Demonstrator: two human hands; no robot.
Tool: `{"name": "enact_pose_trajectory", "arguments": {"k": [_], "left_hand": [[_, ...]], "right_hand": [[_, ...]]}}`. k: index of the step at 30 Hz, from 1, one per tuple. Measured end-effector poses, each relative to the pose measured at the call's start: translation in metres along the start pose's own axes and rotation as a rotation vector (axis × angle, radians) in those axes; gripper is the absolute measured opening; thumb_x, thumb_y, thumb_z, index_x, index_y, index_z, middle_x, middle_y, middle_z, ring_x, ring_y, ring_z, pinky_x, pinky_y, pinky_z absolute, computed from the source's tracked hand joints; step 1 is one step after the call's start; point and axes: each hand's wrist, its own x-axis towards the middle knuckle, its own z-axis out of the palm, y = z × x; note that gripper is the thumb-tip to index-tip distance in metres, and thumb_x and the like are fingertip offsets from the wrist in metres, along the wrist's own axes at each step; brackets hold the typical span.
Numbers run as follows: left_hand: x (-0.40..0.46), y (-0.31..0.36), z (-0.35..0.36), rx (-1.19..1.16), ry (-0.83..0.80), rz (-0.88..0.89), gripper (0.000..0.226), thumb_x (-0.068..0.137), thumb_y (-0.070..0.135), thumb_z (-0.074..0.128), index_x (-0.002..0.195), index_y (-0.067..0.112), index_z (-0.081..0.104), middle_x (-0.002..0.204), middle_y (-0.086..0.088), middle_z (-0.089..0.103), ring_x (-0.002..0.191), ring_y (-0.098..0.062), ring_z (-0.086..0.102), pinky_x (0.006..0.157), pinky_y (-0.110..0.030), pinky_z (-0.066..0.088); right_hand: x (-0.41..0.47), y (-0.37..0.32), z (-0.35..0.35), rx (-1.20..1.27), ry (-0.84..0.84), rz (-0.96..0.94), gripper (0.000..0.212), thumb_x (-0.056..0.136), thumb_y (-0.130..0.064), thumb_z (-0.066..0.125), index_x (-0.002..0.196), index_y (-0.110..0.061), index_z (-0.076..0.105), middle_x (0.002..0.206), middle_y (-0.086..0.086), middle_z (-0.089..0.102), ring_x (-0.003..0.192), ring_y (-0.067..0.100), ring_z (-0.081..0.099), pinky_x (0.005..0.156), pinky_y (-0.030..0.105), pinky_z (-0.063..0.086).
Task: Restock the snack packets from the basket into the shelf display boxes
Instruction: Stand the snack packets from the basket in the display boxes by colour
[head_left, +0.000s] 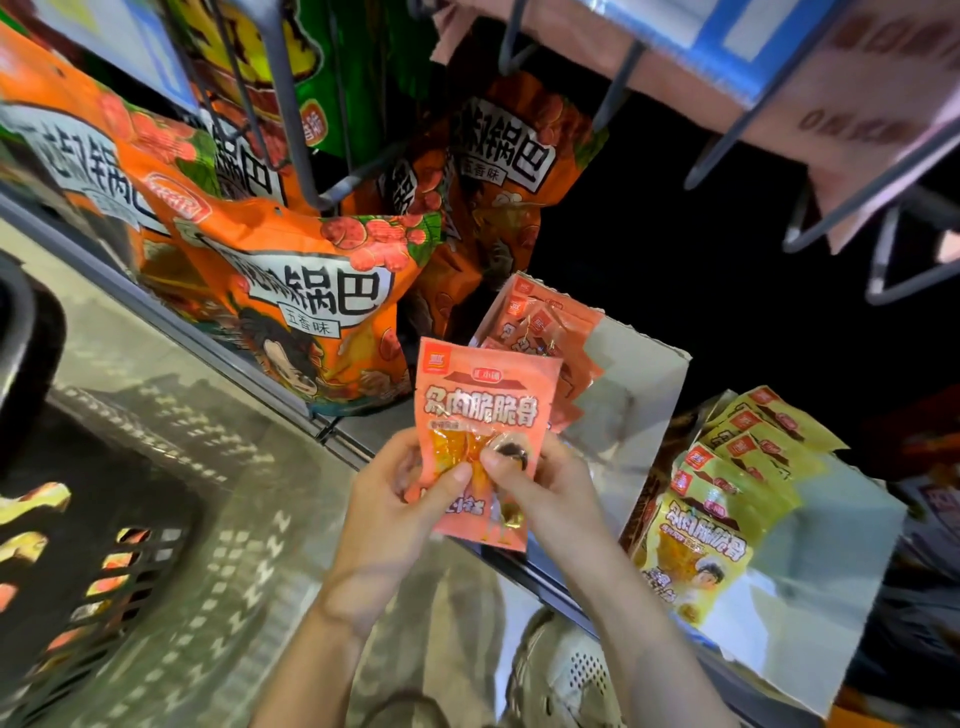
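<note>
Left hand (400, 499) and right hand (545, 493) pinch 1 pink packet (480, 421) mid-frame, before part-filled pink box (639, 379); basket (93, 545) lower left holds more.

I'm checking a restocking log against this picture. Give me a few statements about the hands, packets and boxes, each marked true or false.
1. Both hands hold one pink packet. True: the left hand and the right hand pinch its lower part.
2. The box with pink packets stands right of the box with yellow packets. False: it stands to the left of it.
3. The held packet is already inside a box. False: it is in front of the shelf, outside the boxes.
4. Large orange bags lie on the shelf left of the pink box. True.
5. The dark basket sits at the lower left. True.
</note>
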Motion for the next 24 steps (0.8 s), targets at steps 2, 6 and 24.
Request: {"name": "enact_pose_trajectory", "arguments": {"k": [2, 6, 24], "left_hand": [[0.002, 0.000, 0.000, 0.013, -0.002, -0.008, 0.024, 0.077, 0.019, 0.072, 0.099, 0.016, 0.065, 0.091, 0.002, 0.074, 0.083, -0.007, 0.069, 0.071, -0.017, 0.052], [0.010, -0.002, -0.004, 0.254, 0.168, 0.059, 0.017, 0.086, 0.017, 0.067, 0.103, 0.021, 0.062, 0.104, 0.003, 0.063, 0.089, 0.011, 0.059, 0.072, -0.003, 0.041], [0.033, -0.049, -0.013, 0.531, 0.155, -0.093, 0.017, 0.091, 0.010, 0.058, 0.104, 0.017, 0.067, 0.093, 0.006, 0.066, 0.074, 0.009, 0.058, 0.064, 0.004, 0.037]], "right_hand": [[0.001, 0.000, -0.001, -0.007, 0.034, -0.030, 0.009, 0.087, -0.008, 0.062, 0.089, -0.017, 0.064, 0.087, 0.004, 0.070, 0.079, 0.014, 0.066, 0.076, 0.029, 0.054], [0.004, 0.006, -0.013, 0.041, 0.201, -0.050, 0.008, 0.087, -0.009, 0.063, 0.087, -0.016, 0.066, 0.085, 0.001, 0.071, 0.084, 0.019, 0.067, 0.078, 0.034, 0.055], [0.039, 0.057, -0.010, -0.236, 0.294, 0.024, 0.020, 0.078, -0.010, 0.069, 0.065, -0.025, 0.066, 0.069, -0.003, 0.069, 0.066, 0.020, 0.064, 0.065, 0.036, 0.054]]}}
